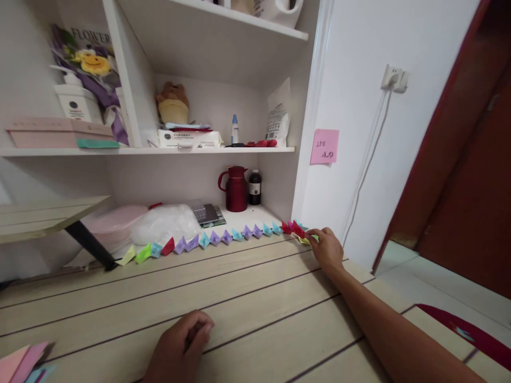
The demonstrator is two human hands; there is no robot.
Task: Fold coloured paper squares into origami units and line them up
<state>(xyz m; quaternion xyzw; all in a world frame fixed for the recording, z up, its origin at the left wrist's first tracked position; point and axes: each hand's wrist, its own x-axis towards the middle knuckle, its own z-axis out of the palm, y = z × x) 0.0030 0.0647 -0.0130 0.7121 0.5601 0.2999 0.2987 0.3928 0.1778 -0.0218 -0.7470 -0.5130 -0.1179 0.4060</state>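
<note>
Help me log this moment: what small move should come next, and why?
Probably ease the right hand gently away from the row of folded papers: its fingertips are at the row's right end, where the pieces crowd together.

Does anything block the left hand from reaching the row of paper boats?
Nothing visible does: only tabletop lies between the left hand and the boats. The right hand is at the row's right end.

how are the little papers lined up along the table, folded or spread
Folded: the row of little papers shows creased, pointed shapes rather than flat sheets, with the right hand at one end.
</note>
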